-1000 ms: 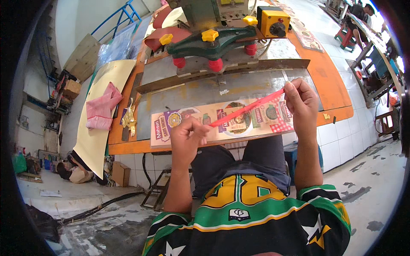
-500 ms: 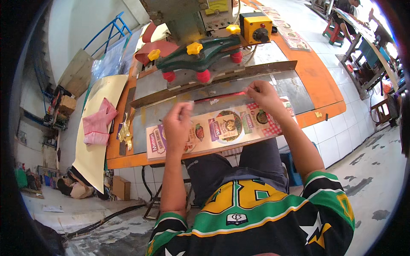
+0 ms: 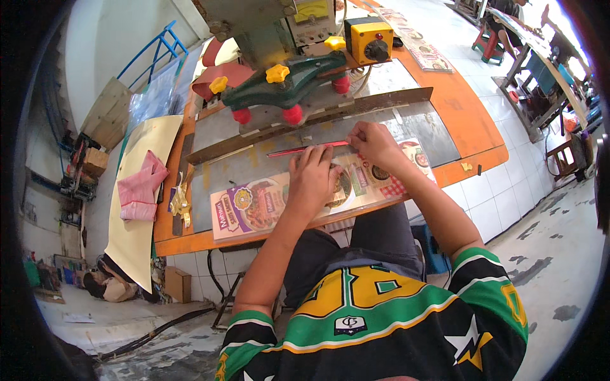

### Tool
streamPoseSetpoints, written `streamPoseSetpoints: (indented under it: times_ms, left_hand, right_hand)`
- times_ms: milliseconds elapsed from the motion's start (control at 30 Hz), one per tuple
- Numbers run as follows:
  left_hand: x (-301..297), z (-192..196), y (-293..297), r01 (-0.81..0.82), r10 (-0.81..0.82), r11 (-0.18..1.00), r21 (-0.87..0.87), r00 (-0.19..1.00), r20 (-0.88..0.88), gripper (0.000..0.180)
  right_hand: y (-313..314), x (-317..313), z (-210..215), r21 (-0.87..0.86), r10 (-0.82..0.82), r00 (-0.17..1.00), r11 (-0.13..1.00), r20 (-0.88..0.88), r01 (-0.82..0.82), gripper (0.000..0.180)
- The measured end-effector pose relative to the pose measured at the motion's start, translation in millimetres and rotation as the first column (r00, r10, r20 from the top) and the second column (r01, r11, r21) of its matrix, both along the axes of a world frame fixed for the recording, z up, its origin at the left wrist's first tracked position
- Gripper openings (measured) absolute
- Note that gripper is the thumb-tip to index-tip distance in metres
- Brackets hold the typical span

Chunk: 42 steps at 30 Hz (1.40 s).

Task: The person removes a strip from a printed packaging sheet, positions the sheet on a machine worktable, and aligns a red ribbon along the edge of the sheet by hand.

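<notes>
Thin red strip [image 3: 284, 152] mid-frame, pinched by right hand [image 3: 375, 141], under outstretched left hand [image 3: 312, 181], glossy printed panel [image 3: 265, 198] below, metal bar [image 3: 387, 101] upper centre

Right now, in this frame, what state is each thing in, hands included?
Red strip: straight, over the metal plate
Left hand: palm down, fingers at the strip
Right hand: pinching the strip's right end
Printed sheet: flat, partly covered
Pink cloth: folded, rumpled
Cream sheet: spread out, under the cloth

Orange table [image 3: 476, 130], grey metal plate [image 3: 434, 134], printed sheets [image 3: 257, 203] along front.
</notes>
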State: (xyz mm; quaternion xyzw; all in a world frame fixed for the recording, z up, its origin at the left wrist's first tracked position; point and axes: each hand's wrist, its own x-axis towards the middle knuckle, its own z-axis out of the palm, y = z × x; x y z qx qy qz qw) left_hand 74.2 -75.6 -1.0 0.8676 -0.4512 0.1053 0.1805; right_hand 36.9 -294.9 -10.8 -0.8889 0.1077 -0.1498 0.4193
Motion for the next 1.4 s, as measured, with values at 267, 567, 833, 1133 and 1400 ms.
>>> streamPoseSetpoints:
  times_ms: [267, 567, 833, 1133, 1400]
  left_hand:
    - [0, -2, -1, -0.002, 0.002, 1.0, 0.023, 1.0, 0.021, 0.051]
    - [-4, -3, 3, -0.096, 0.095, 0.995, 0.028, 0.995, 0.014, 0.053]
    - [4, -6, 29, -0.17, 0.167, 0.985, 0.029, 0.984, 0.064, 0.057]
    - [23, 7, 62, -0.325, 0.321, 0.941, 0.095, 0.946, 0.053, 0.052]
    - [28, 6, 65, -0.315, 0.313, 0.948, 0.048, 0.949, 0.039, 0.053]
  right_hand:
    - [9, -28, 6, -0.309, 0.066, 0.994, 0.95, 0.085, -0.037, 0.027]
    - [30, -41, 15, -0.565, 0.061, 0.995, 0.82, -0.073, -0.092, 0.041]
    - [30, -42, 11, -0.566, 0.047, 0.999, 0.823, -0.027, -0.054, 0.043]
    - [29, -44, 9, -0.517, 0.057, 0.998, 0.855, 0.011, -0.043, 0.043]
    - [25, -42, -4, -0.471, 0.035, 0.995, 0.882, 0.088, 0.011, 0.04]
